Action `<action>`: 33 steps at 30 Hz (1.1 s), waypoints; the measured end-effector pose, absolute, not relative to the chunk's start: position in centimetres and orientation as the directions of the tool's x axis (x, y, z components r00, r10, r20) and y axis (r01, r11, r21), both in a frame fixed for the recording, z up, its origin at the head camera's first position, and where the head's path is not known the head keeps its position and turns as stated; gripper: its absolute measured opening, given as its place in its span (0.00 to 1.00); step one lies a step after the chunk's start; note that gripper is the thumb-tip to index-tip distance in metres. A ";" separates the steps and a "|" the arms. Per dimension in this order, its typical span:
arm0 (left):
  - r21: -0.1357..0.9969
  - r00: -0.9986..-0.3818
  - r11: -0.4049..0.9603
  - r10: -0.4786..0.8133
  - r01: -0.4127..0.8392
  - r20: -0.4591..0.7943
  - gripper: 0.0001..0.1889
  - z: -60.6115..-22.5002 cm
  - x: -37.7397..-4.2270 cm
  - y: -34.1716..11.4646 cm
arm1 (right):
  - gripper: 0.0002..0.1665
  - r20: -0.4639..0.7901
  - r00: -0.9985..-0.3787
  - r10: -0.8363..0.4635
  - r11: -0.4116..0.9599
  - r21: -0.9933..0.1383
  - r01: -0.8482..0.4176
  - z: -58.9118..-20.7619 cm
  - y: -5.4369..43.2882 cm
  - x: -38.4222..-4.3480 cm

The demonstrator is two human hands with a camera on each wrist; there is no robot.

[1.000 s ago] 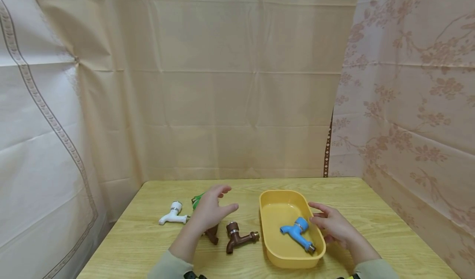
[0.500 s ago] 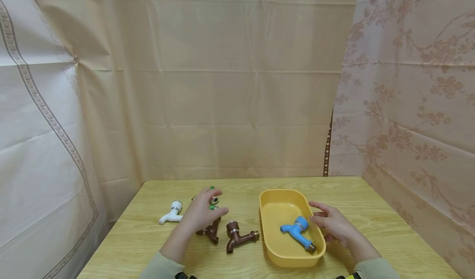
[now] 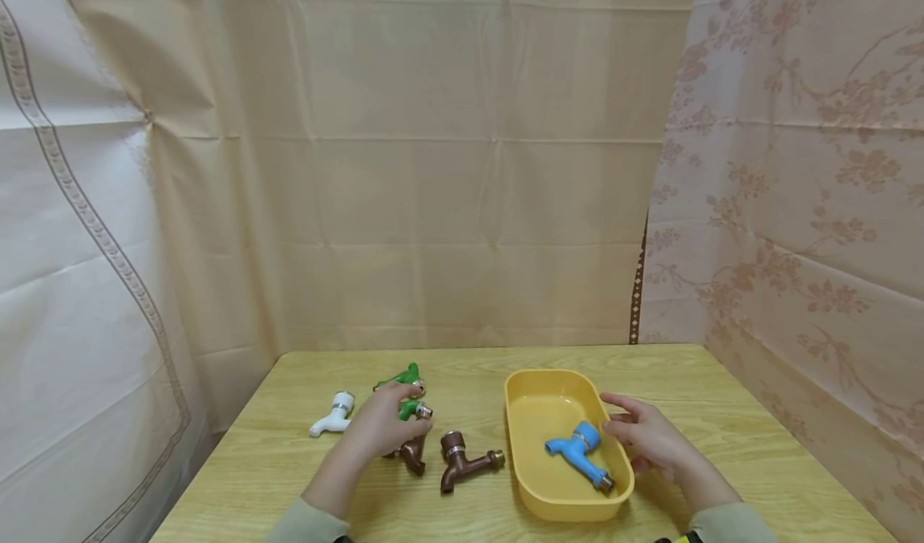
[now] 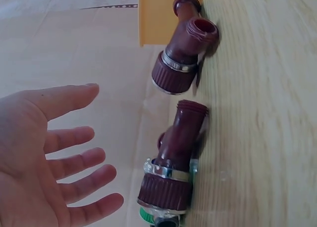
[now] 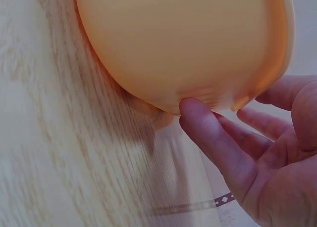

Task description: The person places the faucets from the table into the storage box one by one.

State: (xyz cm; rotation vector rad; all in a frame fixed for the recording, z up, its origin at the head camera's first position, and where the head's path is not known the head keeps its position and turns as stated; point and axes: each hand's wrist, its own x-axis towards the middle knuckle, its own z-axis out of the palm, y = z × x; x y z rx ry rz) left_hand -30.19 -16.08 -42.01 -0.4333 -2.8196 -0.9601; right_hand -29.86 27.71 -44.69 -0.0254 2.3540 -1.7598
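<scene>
Head view: your pale sleeves point(image 3: 310, 521) reach in over a wood-grain counter point(image 3: 245, 479). Closest to you sits the yellow tray point(image 3: 537, 423), the blue tap point(image 3: 575, 452) lying inside toward its near end, metal end by the right wall. Your right hand point(image 3: 653, 443) is at the tray's right side, fingers relaxed, touching the outer wall and gripping nothing. Just left of the tray lies a brown tap point(image 3: 464, 467). Your left hand point(image 3: 378, 424) hangs above the cluster farther left, thumb and fingers spread, holding nothing. The second brown tap point(image 3: 413, 453) lies partly hidden beneath it. Beyond, the white tap point(image 3: 334, 416) rests to the hand's left; the near green tap point(image 3: 408, 409) shows between thumb and fingers, the far green tap point(image 3: 404, 375) past the fingertips. Whether you touch either green one, you cannot tell here. Behind the counter hangs a beige curtain point(image 3: 433, 166), a flowered curtain point(image 3: 816, 206) to its right.
</scene>
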 end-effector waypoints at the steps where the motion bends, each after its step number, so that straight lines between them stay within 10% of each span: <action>1: 0.567 -0.952 0.765 0.228 0.306 0.207 0.32 -42.1 -30.2 -16.2 | 0.40 -0.151 -0.979 -0.134 0.291 -0.951 0.107 -44.7 27.7 -29.9; 33: 0.454 -0.945 0.834 0.320 0.315 0.068 0.25 -43.9 -30.5 -18.7 | 0.43 -0.134 -0.973 -0.185 0.252 -0.964 0.085 -44.8 28.0 -29.8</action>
